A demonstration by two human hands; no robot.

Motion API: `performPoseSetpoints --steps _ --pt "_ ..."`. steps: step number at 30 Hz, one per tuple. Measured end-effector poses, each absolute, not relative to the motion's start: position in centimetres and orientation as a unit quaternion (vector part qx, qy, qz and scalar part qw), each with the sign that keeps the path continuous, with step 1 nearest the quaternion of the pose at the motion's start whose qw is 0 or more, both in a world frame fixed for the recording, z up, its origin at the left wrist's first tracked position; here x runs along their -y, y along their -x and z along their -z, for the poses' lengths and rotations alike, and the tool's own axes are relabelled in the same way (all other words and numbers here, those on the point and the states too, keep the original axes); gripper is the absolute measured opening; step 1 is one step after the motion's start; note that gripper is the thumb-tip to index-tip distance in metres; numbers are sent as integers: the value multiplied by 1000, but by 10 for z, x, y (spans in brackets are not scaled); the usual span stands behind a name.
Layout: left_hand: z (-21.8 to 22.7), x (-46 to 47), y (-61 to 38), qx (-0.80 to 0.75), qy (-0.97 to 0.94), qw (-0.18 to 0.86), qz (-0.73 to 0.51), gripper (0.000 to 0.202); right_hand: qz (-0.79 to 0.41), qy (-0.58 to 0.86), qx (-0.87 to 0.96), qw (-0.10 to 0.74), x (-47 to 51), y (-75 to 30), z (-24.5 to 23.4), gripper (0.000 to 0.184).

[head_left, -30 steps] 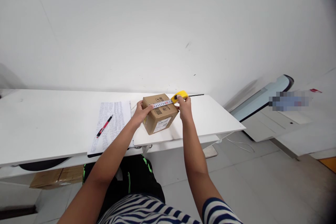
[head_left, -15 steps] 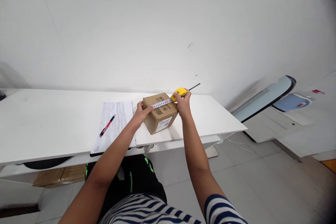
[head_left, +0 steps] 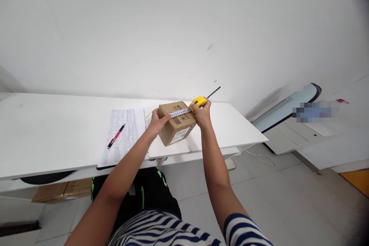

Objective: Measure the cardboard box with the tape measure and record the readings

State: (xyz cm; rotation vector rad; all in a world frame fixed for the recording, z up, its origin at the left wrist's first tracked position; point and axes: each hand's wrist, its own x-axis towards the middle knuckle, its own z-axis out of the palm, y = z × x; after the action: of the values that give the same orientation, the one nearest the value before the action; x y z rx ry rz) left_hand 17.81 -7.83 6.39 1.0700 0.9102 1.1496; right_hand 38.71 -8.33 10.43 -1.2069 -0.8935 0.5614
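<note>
A small brown cardboard box (head_left: 178,130) with printed labels stands on the white table (head_left: 57,138). A white measuring tape strip (head_left: 181,112) lies stretched across the box's top. My left hand (head_left: 157,121) pinches the tape's free end against the box's left top edge. My right hand (head_left: 201,113) is closed round the yellow tape measure case (head_left: 197,102) at the box's right top corner. A thin black strap sticks out behind the case toward the wall.
A printed sheet on a dark clipboard (head_left: 122,134) lies left of the box, with a red and black pen (head_left: 115,136) on it. Flat cardboard (head_left: 62,190) lies under the table. White panels and a pale blue board (head_left: 288,107) lean at the right on the tiled floor.
The box, tape and both hands have hardly moved. My view shifted slightly, and the black strap behind the yellow case now points up toward the wall.
</note>
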Motion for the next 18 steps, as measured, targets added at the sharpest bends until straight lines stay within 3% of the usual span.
performPoseSetpoints --steps 12,18 --pt "-70 83 -179 -401 -472 611 -493 74 -225 549 403 697 88 -387 -100 75" --pt "-73 81 -172 -417 -491 604 -470 76 -231 546 417 689 91 -383 -99 95"
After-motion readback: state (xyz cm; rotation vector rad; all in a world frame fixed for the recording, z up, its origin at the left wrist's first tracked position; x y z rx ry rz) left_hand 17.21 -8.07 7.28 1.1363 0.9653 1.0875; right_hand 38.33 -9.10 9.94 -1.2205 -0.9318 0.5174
